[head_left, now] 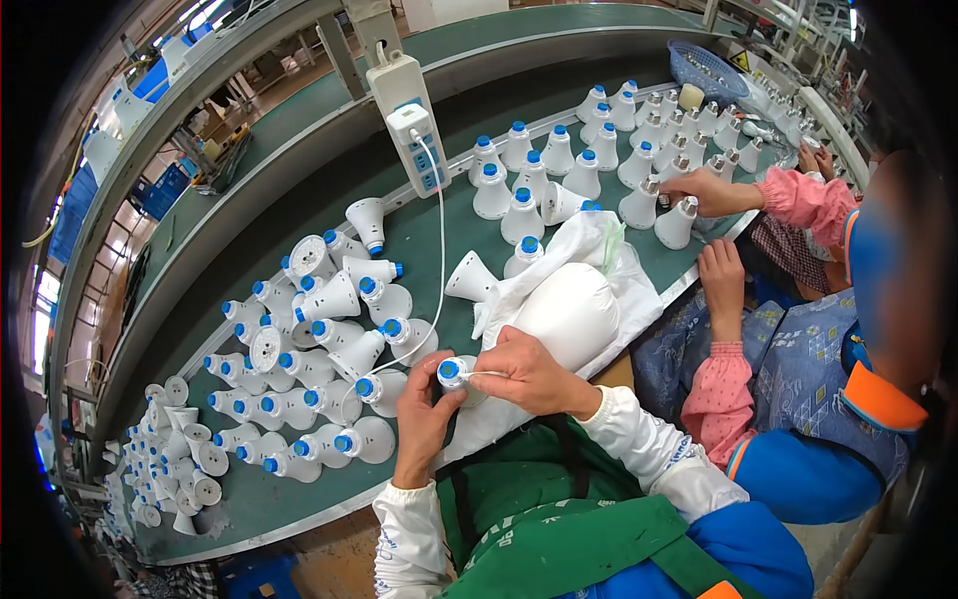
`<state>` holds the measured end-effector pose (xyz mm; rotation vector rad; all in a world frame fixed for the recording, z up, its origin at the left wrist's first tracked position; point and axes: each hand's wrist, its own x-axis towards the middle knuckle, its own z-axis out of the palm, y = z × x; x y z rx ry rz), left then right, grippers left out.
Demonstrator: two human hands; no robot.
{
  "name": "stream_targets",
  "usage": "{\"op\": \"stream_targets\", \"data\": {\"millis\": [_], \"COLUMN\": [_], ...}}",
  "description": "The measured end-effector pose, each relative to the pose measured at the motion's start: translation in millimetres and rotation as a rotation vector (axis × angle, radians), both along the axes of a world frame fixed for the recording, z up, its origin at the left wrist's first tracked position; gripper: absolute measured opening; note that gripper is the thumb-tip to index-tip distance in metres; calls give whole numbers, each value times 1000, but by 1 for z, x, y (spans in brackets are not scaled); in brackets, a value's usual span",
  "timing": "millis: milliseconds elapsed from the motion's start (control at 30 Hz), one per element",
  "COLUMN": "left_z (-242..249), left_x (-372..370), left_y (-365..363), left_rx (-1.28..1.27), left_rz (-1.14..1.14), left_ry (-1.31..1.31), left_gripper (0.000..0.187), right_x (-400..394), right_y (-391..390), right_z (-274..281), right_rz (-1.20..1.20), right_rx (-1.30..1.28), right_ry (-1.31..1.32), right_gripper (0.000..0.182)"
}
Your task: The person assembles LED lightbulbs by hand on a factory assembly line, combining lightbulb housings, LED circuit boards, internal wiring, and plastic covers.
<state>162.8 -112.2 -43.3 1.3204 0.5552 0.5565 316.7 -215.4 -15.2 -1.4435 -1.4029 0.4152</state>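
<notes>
My left hand (423, 417) has its fingers and thumb round a white cone-shaped bulb housing (456, 374) with a blue top, held upright at the table's near edge. Pinched in my right hand (537, 373) is a thin white rod-like piece, its tip at the housing's blue top. Its exact kind I cannot make out. Right behind that hand lies a white bag (571, 314) with a smooth, rounded white bulk. Several similar blue-topped housings (364, 439) lie on their sides to the left of my left hand.
A power strip (409, 120) stands at the belt's far side, its white cord (442, 240) hanging over the housings. Upright housings (491, 195) stand beyond the bag on the green belt (329, 499). At right, a co-worker's hand (704, 190) touches metal-capped housings. A blue basket (707, 75) sits behind.
</notes>
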Motion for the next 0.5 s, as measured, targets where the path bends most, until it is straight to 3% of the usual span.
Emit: {"op": "stream_targets", "data": {"millis": [67, 133, 233, 367, 500], "left_z": [4, 17, 4, 2, 3], "left_x": [2, 8, 5, 2, 3], "left_y": [-3, -13, -5, 1, -4], "left_rx": [18, 276, 200, 171, 294], "left_rz": [7, 93, 49, 3, 35], "left_ry": [-31, -33, 105, 60, 38], "left_gripper": [55, 48, 51, 50, 48], "right_x": [0, 0, 0, 0, -1], "right_y": [0, 0, 1, 0, 1], "right_z": [0, -1, 0, 0, 0], "right_rz": [0, 2, -10, -10, -4], "right_rx": [-6, -12, -10, -8, -5], "right_ry": [-6, -11, 2, -3, -3], "right_gripper": [15, 14, 14, 14, 14]}}
